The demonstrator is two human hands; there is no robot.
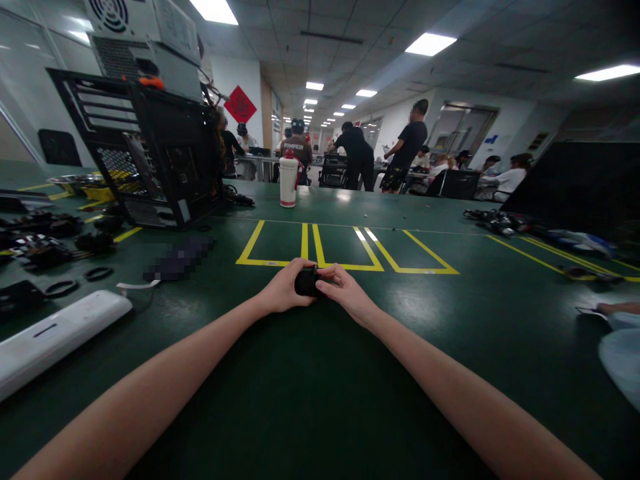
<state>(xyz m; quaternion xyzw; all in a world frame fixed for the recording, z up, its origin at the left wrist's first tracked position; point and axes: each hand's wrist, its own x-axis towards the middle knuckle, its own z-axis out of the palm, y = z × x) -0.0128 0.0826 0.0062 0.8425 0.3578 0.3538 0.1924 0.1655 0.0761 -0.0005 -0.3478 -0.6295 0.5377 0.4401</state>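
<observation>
Two-handed grasp, black rounded part [305, 283].
I am observing the left hand [283, 288] cupping it, half-curled, the right hand [346, 291] pinching its right edge.

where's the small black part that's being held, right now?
Head view, just left of centre: the black part is held between the left hand and the right hand, just below the yellow tape outlines in the picture.

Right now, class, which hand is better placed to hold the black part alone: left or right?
Probably the left hand: it curls around the black part, while the right hand appears to pinch only its right edge.
</observation>
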